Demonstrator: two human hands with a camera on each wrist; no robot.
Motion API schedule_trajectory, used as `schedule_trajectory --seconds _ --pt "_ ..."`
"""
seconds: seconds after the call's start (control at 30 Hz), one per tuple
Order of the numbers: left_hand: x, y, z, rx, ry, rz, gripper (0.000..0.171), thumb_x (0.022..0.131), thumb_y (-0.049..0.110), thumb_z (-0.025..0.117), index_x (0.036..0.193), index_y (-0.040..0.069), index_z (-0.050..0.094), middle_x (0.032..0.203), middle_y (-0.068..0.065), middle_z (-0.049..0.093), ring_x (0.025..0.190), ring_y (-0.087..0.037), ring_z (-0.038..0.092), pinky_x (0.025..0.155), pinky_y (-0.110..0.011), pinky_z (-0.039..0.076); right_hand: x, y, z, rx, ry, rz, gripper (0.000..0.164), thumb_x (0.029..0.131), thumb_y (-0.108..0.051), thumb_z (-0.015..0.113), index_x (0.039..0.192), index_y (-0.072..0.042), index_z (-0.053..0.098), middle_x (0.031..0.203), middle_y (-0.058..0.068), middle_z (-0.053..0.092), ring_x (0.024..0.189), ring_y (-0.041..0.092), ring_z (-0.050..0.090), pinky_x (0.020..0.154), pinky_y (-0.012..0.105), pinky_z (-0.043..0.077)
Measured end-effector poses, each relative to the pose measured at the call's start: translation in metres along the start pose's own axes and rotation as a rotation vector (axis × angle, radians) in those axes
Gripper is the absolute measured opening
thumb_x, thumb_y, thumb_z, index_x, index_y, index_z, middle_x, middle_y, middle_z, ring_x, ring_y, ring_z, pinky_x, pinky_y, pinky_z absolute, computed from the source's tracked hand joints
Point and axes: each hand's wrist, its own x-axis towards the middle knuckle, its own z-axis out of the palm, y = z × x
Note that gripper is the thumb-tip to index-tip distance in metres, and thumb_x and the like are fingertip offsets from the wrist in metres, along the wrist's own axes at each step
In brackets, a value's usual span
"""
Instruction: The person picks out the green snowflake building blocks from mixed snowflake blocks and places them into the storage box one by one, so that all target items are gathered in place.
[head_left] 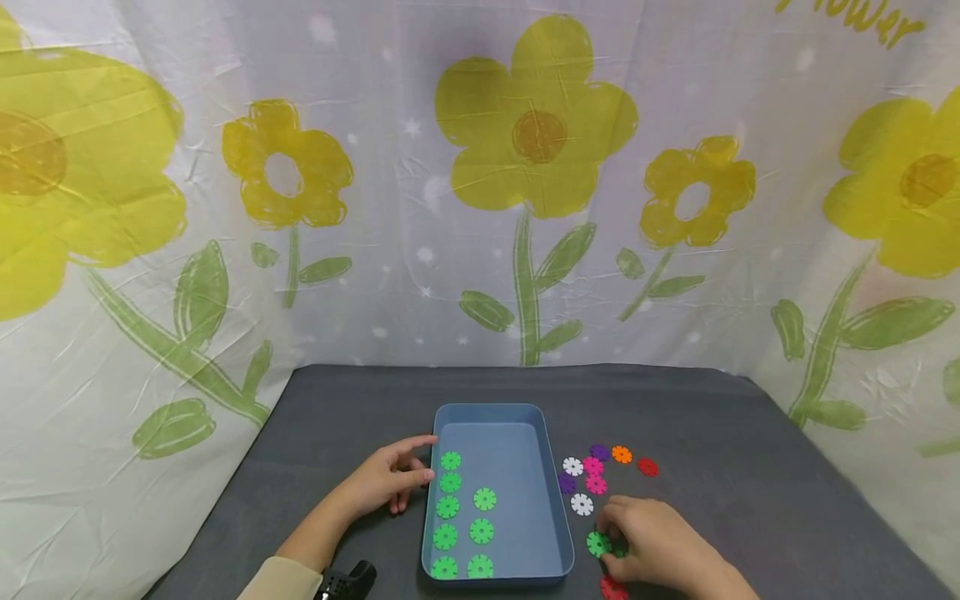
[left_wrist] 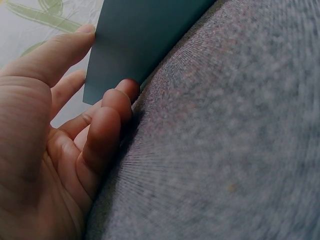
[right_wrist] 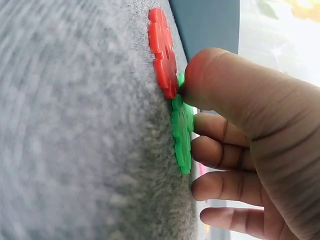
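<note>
A shallow blue tray (head_left: 517, 433) lies on the table, with two columns of green notched discs (head_left: 482, 531) in its left part. My left hand (head_left: 390, 475) is at the tray's left side, index finger and thumb extended to its wall (left_wrist: 130, 45), the other fingers loosely bent by the cloth. To the right of the tray, my right hand (head_left: 652, 537) pinches a green notched disc (head_left: 598, 544) at its edges between thumb and index finger. Another green disc (right_wrist: 182, 137) lies partly under that hand. A red disc (right_wrist: 162, 55) lies just beside the thumb.
White (head_left: 581, 504), pink (head_left: 596, 485), purple (head_left: 567, 483), orange (head_left: 621, 454) and red discs (head_left: 648, 467) lie scattered right of the tray. Dark grey cloth (head_left: 360, 392) covers the table. A flower-printed curtain (head_left: 405, 250) hangs behind it.
</note>
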Motion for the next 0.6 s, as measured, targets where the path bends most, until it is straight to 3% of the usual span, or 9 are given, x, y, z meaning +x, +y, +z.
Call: schedule_trajectory --seconds 0.27,0.43,0.6 --pt "0.0007 0.0 -0.0004 0.006 0.002 0.009 0.067 0.1 0.025 0.071 0.157 0.008 0.041 0.096 -0.012 0.07 0.052 -0.019 0.055 0.046 -0.033 0.05 -0.0005 0.002 -0.0022 -0.023 0.016 -0.014 0.022 0.076 -0.032 0.086 0.087 -0.024 0.068 0.076 -0.02 0.05 0.064 0.0 0.046 0.057 0.024 0.043" --pt "0.0009 0.0 -0.0009 -0.001 0.003 0.008 0.067 0.1 0.025 0.071 0.157 0.008 0.041 0.096 -0.012 0.069 0.052 -0.019 0.054 0.046 -0.032 0.049 0.0008 0.0001 -0.0051 -0.015 -0.027 0.03 0.023 0.077 -0.034 0.086 0.09 -0.022 0.072 0.077 -0.019 0.052 0.066 0.001 0.047 0.059 0.025 0.045" --pt "0.0003 -0.0009 -0.0008 0.003 -0.004 0.002 0.067 0.1 0.025 0.071 0.158 0.008 0.04 0.096 -0.011 0.07 0.052 -0.019 0.054 0.046 -0.032 0.05 0.0017 -0.0014 -0.0067 0.044 -0.086 0.01 0.024 0.082 -0.035 0.086 0.101 -0.022 0.08 0.083 -0.02 0.055 0.071 0.001 0.049 0.062 0.025 0.047"
